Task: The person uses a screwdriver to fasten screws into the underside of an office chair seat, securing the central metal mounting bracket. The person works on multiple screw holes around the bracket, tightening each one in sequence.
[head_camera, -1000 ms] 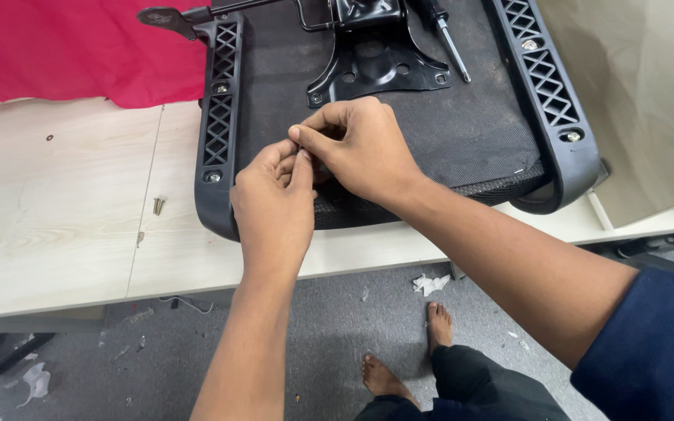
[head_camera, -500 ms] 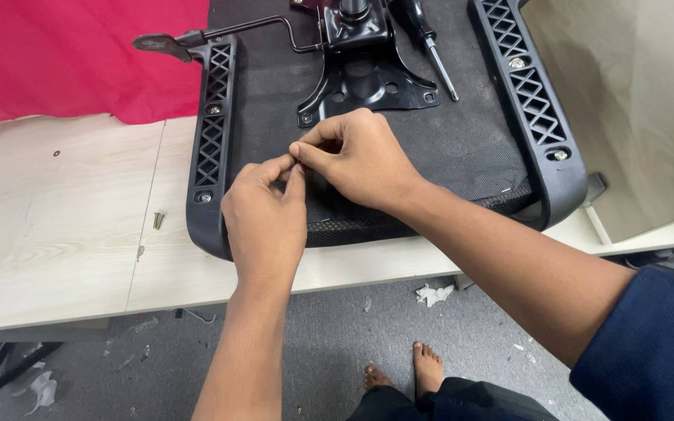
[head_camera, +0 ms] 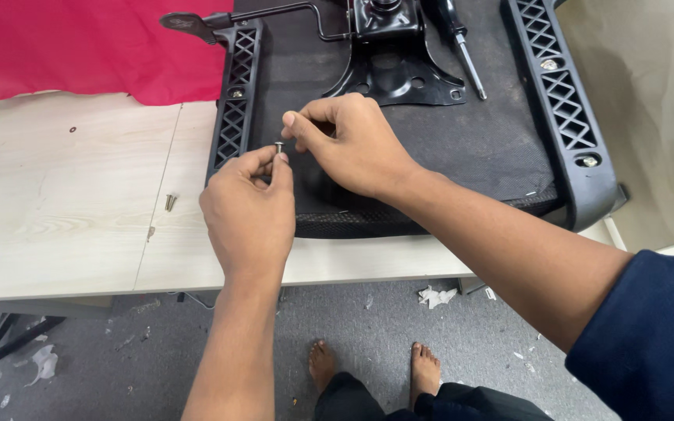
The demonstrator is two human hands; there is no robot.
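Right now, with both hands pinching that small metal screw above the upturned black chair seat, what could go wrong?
1. The small metal screw is held only at the fingertips of the left hand and right hand; it might slip and roll off the pale wooden table onto the littered grey floor.
2. The bare feet stand just below the table's edge, so a dropped screw could land near them.
3. The black chair seat slightly overhangs the edge; pressing on it could shift it.

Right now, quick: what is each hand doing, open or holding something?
Left hand: closed, pinching a small metal screw between its fingertips.
Right hand: fingers curled right beside the screw; whether it grips anything cannot be told.
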